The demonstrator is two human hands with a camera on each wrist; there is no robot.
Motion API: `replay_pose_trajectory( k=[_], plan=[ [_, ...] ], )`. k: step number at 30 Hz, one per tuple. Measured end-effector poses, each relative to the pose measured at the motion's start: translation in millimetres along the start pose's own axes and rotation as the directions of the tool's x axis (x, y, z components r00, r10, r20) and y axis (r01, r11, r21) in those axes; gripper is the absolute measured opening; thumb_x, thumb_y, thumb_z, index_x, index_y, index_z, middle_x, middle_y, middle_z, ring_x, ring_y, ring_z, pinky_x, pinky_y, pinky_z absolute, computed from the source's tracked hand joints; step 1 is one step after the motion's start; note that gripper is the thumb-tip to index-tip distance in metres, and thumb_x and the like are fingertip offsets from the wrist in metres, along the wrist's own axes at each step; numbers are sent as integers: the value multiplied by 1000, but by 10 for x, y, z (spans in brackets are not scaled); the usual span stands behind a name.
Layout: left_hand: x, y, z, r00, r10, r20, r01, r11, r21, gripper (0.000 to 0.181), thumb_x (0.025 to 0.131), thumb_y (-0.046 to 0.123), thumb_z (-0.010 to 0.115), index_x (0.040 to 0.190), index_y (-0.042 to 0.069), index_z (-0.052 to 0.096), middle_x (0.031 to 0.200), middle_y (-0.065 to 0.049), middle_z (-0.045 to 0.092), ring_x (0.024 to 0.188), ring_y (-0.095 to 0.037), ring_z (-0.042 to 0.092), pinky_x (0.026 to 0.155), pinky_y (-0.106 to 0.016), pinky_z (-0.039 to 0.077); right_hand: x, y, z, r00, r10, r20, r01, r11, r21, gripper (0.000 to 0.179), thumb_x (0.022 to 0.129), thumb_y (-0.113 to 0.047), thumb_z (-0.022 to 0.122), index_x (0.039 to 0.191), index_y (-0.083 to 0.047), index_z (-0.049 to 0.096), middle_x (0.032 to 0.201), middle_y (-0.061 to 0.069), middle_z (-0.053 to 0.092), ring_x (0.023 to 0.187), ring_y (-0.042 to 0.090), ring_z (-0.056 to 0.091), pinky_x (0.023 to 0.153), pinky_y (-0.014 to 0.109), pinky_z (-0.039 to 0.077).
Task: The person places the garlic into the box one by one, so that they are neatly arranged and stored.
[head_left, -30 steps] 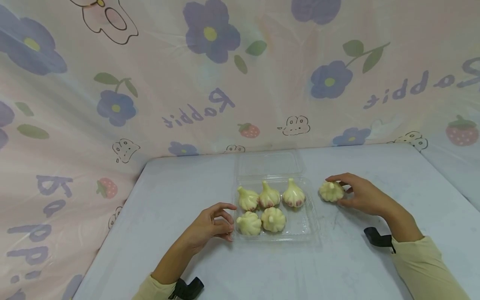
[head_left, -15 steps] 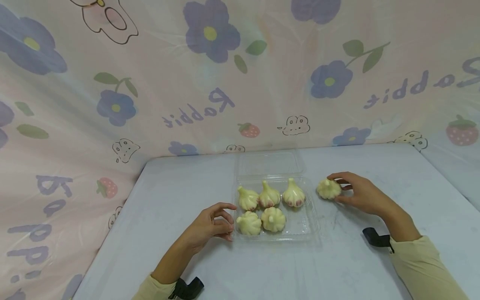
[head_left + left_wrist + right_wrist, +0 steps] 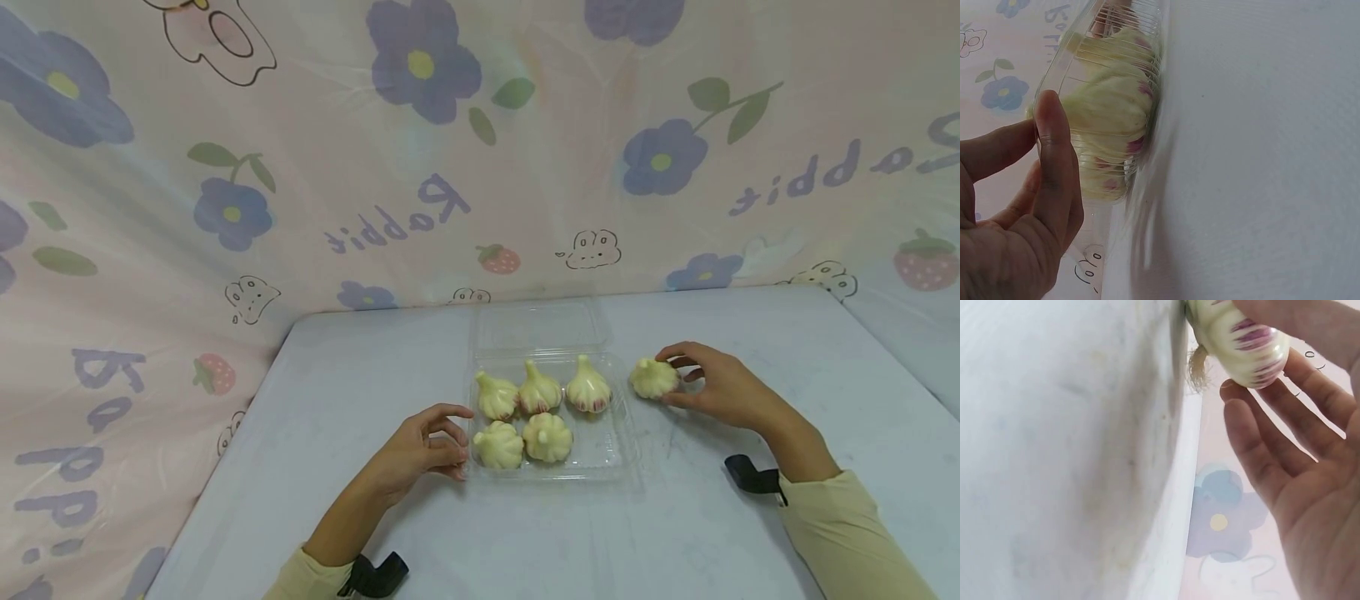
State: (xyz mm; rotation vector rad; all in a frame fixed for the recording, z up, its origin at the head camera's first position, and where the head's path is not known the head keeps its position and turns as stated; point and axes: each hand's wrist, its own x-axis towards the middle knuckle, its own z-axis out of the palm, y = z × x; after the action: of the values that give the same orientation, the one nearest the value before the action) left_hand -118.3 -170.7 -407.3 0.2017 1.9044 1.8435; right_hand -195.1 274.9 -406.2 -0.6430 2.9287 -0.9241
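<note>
Evidently moved garlic bulb (image 3: 653,379) nearer right side of clear container (image 3: 596,450) (five bulbs (image 3: 548,437) inside), narrowing gap. Pinching garlic bulb with right hand (image 3: 716,387), fingers (image 3: 1317,386) bulb-wide; pinching clear container with left hand (image 3: 422,454).

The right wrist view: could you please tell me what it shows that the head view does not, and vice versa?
Right wrist only: the stringy roots of the held garlic bulb.
Head only: the left hand, and the clear container with five bulbs.
Both: the right hand pinching the held garlic bulb, the white table and the patterned backdrop.
</note>
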Motion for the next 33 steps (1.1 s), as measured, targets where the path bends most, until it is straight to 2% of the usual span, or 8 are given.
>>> replay_pose_trajectory(
  k=[4, 8, 15, 20, 27, 33],
  plan=[
    [-1, 6, 3, 1000, 1, 2, -1, 1000, -4, 60, 90, -2, 67, 144, -3, 41, 100, -5, 54, 75, -14, 67, 69, -29, 63, 1, 10, 8, 1000, 9, 2, -9, 1000, 10, 58, 78, -26, 86, 127, -11, 58, 127, 18, 63, 106, 35, 66, 81, 38, 58],
    [0, 13, 6, 1000, 3, 3, -3, 1000, -6, 60, 90, -2, 67, 144, -3, 41, 100, -5, 54, 74, -14, 66, 69, -29, 63, 1, 19, 25, 1000, -22, -5, 22, 1000, 6, 58, 80, -26, 85, 128, -10, 57, 127, 16, 63, 110, 36, 64, 84, 40, 58],
    [7, 16, 5, 1000, 2, 5, -2, 1000, -5, 60, 90, -2, 66, 144, -3, 41, 100, -5, 54, 74, -14, 67, 69, -29, 63, 34, -13, 109, 998, -63, 15, 64, 998, -5, 69, 78, -32, 86, 133, -8, 54, 132, 13, 60, 119, 36, 59, 89, 44, 56],
    [4, 23, 5, 1000, 3, 6, -3, 1000, -7, 60, 90, -2, 66, 145, -3, 41, 101, -5, 54, 74, -14, 67, 69, -29, 63, 43, -67, 137, 997, -78, 13, 79, 997, -21, 69, 79, -26, 86, 134, -3, 53, 132, 15, 58, 114, 35, 60, 86, 41, 57],
    [-11, 32, 9, 1000, 3, 7, -3, 1000, -8, 61, 90, -1, 67, 145, -4, 41, 101, -5, 55, 75, -15, 67, 69, -29, 63, 49, -64, 154, 991, -130, -30, 129, 990, -48, 62, 78, -18, 85, 131, -3, 56, 127, 15, 59, 104, 31, 62, 80, 33, 58],
    [-17, 30, 11, 1000, -4, 4, 4, 1000, -4, 59, 90, -1, 67, 144, -3, 42, 101, -6, 55, 75, -15, 66, 69, -29, 63, 44, -62, 165, 995, -96, -20, 95, 995, -35, 61, 79, -14, 83, 131, -5, 53, 128, 16, 58, 103, 31, 63, 81, 36, 58]
  ],
)
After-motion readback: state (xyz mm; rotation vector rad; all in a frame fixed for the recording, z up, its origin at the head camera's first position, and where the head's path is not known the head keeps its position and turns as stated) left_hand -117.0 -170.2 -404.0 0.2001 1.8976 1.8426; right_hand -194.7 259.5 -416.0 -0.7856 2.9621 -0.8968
